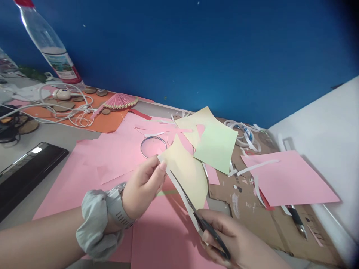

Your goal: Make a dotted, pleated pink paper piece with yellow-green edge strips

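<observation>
paper (187, 170) pinched by left hand (143, 186) | scissors (196, 215) gripped in right hand (232, 239), blades along its edge

A paper-craft workspace: sheets of pink paper (112, 157) and white paper strips (256, 166) litter the grey counter (56, 136), a folded pink paper fan (123, 101) upper left.

Matt yellow paper (186, 172) – glossy black plastic scissor handles (214, 235) – rough brown cardboard (260, 220).
</observation>
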A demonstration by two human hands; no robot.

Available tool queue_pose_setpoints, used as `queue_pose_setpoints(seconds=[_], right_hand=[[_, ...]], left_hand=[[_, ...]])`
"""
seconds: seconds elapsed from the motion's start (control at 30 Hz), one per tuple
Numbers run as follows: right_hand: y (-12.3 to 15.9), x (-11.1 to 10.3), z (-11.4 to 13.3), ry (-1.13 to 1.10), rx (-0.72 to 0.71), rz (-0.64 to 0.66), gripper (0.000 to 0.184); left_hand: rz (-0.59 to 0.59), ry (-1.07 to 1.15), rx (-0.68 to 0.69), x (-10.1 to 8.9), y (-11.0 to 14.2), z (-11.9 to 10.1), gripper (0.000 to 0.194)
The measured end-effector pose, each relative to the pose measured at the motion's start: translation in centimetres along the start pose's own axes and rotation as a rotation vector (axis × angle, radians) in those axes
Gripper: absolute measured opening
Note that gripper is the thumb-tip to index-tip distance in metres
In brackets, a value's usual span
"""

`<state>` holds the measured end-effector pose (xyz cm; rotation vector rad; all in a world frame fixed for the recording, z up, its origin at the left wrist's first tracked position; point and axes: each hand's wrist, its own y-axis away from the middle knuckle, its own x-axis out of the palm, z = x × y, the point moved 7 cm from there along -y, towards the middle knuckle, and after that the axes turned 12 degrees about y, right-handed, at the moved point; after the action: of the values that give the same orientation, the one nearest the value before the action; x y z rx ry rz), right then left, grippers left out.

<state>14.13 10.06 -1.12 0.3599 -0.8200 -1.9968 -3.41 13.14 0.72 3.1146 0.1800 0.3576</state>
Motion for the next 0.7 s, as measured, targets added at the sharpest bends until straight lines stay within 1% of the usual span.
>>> queue_pose_setpoints(seconds=[0.13, 0.23, 0.4, 0.7], right_hand=[[0.1, 0.21, 0.29, -0.018, 0.026, 0.013, 0.02], [0.14, 0.11, 0.47, -0.027, 0.028, -0.006, 0.022], [0.17, 0.05, 0.43, -0.032, 0.007, -0.003, 0.025], [0.1, 0.1, 0.63, -0.033, -0.018, 0.012, 0.022]], left_hand=[[0.014, -0.013, 0.001, 0.15, 0.04, 0.09, 0.036], [0.009, -0.019, -0.002, 0.11, 0.11, 0.17, 0.036], [0.018, -0.012, 0.006, 0.14, 0.15, 0.2, 0.035], [0.02, -0.014, 0.011, 0.27, 0.21, 0.1, 0.035]])
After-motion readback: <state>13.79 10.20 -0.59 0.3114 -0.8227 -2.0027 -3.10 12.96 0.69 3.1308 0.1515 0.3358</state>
